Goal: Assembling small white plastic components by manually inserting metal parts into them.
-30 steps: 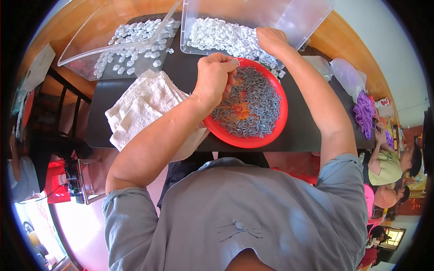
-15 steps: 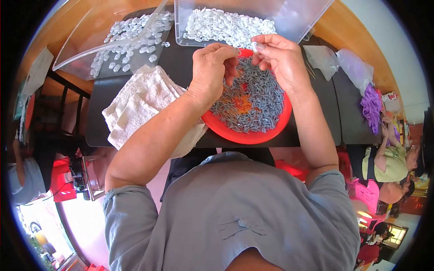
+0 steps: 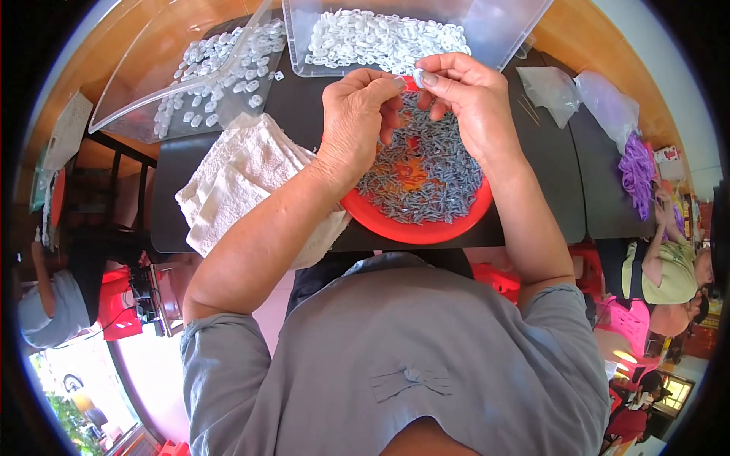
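Note:
Over the far rim of a red basin [image 3: 426, 234], both hands are raised with their fingertips close together. My right hand [image 3: 475, 99] pinches a small white plastic piece [image 3: 418, 77] between thumb and finger. Thumb and forefinger are pressed together on my left hand [image 3: 356, 114]; whatever they hold is too small or hidden to make out. Many small grey pointed pieces [image 3: 449, 167], like screws or plugs, fill the basin below. Just beyond the hands, a clear plastic bin [image 3: 334, 71] contains a heap of small white plastic pieces [image 3: 388, 38].
A second clear bin [image 3: 137, 114] lies at the far left with white pieces spread in it. Folded white towels [image 3: 236, 182] lie under my left forearm. Plastic bags [image 3: 551, 91], thin sticks [image 3: 528, 108] and purple strands [image 3: 637, 171] are on the right. Other people sit at both sides.
My right hand has moved slightly left, bringing the white piece nearer to my left fingertips. The view has shifted a little; the basin and bins otherwise look the same.

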Available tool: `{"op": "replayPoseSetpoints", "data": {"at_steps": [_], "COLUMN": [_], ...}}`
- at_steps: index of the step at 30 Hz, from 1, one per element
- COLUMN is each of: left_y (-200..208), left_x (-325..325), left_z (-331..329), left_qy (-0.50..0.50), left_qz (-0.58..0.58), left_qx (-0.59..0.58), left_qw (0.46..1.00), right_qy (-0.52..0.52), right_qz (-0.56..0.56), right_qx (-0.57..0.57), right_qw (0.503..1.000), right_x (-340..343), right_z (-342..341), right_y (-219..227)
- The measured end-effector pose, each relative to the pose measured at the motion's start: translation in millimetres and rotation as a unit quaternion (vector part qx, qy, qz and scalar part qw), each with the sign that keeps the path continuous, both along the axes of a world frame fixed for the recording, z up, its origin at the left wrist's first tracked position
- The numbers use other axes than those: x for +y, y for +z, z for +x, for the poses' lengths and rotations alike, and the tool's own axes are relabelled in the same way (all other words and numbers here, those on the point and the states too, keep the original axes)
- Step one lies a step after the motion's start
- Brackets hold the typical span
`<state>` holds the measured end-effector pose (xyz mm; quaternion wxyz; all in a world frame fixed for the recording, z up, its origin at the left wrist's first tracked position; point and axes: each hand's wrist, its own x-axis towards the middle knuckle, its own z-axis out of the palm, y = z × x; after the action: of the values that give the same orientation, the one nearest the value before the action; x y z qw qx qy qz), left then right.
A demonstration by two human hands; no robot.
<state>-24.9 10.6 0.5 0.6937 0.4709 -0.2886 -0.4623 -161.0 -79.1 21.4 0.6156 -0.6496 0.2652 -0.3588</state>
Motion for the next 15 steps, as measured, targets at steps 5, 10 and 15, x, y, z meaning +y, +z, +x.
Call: {"op": "replayPoseSetpoints", "data": {"at_steps": [5, 10, 15], "left_y": [0.1, -2.0, -0.8], "left_x": [1.1, 0.5, 0.9], "left_z": [-0.9, -1.0, -2.7], "left_qy": [0.001, 0.009, 0.018], "left_qz": [-0.008, -0.012, -0.01], "left_qx": [-0.004, -0.018, -0.031], "left_qw": [1.0, 1.0, 0.999], "right_qy": [-0.015, -0.004, -0.029], "right_qz": [-0.039, -0.049, -0.083], "right_qx": [0.0, -0.02, -0.013], "right_qw": [0.999, 0.999, 0.996], "right_x": [2.9, 5.5, 6.1], "right_z": [0.9, 2.2, 4.0], "right_y": [-1.3, -2.5, -4.8]}}
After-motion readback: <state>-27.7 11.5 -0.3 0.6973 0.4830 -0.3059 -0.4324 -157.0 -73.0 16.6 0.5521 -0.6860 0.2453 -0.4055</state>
